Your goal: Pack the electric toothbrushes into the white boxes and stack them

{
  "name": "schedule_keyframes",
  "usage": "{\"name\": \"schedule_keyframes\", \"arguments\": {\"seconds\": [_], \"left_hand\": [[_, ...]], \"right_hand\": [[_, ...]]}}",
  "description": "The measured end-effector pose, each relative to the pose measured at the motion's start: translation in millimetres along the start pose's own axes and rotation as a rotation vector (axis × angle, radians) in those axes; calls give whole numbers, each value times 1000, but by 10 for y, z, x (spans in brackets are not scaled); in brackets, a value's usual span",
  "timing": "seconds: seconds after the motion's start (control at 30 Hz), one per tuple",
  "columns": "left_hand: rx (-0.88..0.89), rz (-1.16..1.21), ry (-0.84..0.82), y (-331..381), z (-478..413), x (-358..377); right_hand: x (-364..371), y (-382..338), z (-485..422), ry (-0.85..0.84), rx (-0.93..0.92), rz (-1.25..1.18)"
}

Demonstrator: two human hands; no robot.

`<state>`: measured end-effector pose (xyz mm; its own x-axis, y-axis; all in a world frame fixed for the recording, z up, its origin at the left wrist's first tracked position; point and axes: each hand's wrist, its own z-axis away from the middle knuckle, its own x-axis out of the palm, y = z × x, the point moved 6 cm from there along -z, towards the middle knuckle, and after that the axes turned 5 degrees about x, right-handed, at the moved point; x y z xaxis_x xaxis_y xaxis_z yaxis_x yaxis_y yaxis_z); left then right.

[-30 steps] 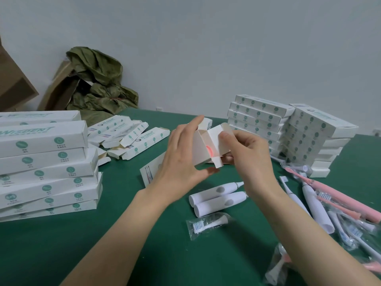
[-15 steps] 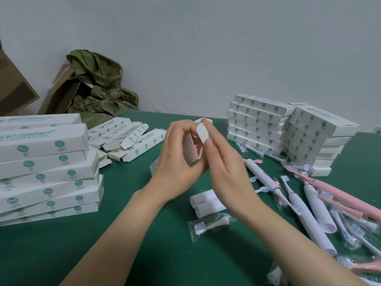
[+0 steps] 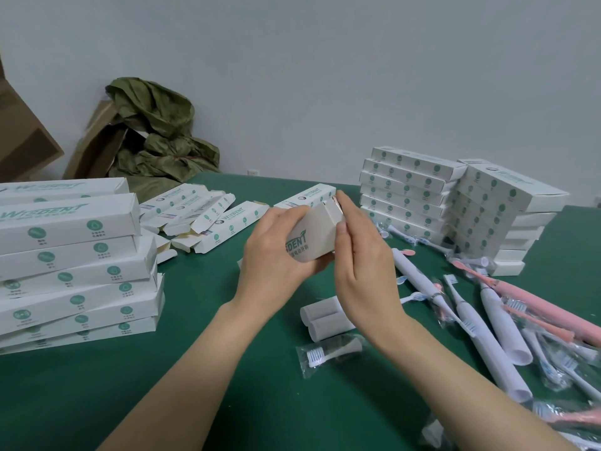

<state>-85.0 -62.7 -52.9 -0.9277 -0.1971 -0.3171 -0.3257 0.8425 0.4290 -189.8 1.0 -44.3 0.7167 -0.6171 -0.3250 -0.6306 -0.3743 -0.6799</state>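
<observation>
Raised over the middle of the green table (image 3: 97,402): a white box (image 3: 313,237), far end tilted up and away. Gripped round its near part by the left hand (image 3: 276,255), thumb along the top, fingers curled underneath. At the far end, the right hand (image 3: 361,265), fingertips over the end flap and thumb against its lower edge, pinching it; flap seemingly almost closed, though hard to tell from this angle.

Directly below the hands, lying side by side and touching: two white toothbrush handles (image 3: 320,317), with a bagged brush head (image 3: 328,349) just in front. To the right, a loose heap of white toothbrushes (image 3: 502,320) and pink toothbrushes (image 3: 533,302), some in clear wrap. Behind that heap, two stacks of closed boxes (image 3: 409,190). On the left, another stack of boxes (image 3: 71,255), and beyond it several open boxes (image 3: 227,222) lying flat. By the wall at back left, crumpled green cloth (image 3: 156,125) and brown cardboard (image 3: 26,138).
</observation>
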Motion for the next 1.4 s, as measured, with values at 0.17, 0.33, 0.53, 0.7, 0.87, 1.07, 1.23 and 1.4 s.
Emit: {"name": "schedule_keyframes", "arguments": {"seconds": [0.17, 0.33, 0.53, 0.7, 0.87, 1.07, 1.23, 1.4], "left_hand": [[-9, 18, -17, 54, 5, 8], [-10, 9, -15, 75, 20, 26], [-130, -157, -354, -182, 148, 251], [-311, -357, -410, -486, -35, 256], [-447, -389, -373, -932, -815, 478], [-532, -533, -685, -1492, -1175, 1066], [-519, -513, -599, -1847, -1382, 1343], [-548, -466, -575, -1942, -1407, 1539]], "right_hand": [[22, 22, 14, -4, -40, 68], [64, 24, 17, -20, -66, 161], [-98, 270, -124, 29, 157, -42], [-162, 847, -207, -51, 562, -107], [-53, 1089, -64, -479, 382, 534], [85, 1122, 55, -628, 223, 645], [154, 1194, -52, -622, 204, 643], [169, 1234, -46, -614, 202, 676]]}}
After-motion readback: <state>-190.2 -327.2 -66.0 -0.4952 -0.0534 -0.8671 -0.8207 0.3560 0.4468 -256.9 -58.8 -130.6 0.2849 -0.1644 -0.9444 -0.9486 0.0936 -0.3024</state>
